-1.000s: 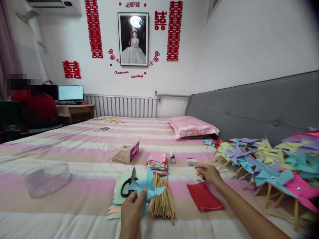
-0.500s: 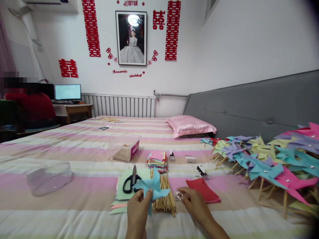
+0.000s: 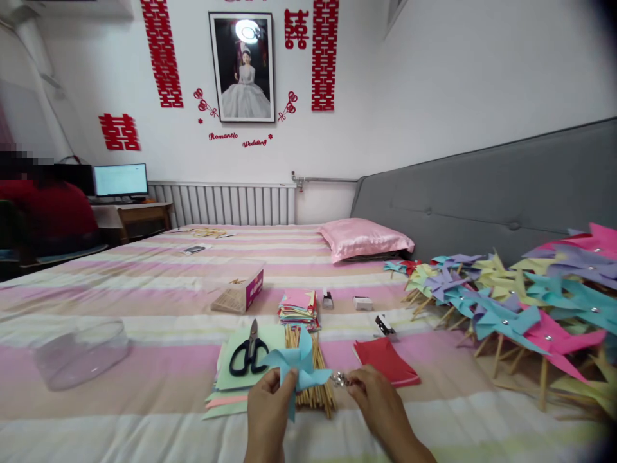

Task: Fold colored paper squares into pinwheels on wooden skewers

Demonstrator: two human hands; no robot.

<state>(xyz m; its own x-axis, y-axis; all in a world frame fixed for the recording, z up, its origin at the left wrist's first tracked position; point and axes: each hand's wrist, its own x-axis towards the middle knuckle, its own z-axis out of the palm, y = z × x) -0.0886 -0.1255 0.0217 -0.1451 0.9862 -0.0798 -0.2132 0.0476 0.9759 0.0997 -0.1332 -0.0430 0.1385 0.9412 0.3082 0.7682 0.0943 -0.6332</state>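
A light-blue paper pinwheel is pinched between the thumb and fingers of my left hand, its blades standing up over a bundle of wooden sticks. My right hand is closed, fingertips touching a small cluster of shiny silvery pins just right of the pinwheel. Whether a pin sits in that pinch is too small to make out. Black-handled scissors lie on a stack of pale green paper left of the pinwheel. Red paper sheets rest beyond my right hand.
Several finished pinwheels on sticks crowd the right side. Farther back are stacked coloured paper, small boxes, a carton and a pink pillow. A clear plastic container lies left. A person in red sits far left.
The view has shifted slightly, so the surroundings appear farther left. My right hand has drawn a little down and right relative to the pins. My left hand still holds the pinwheel.
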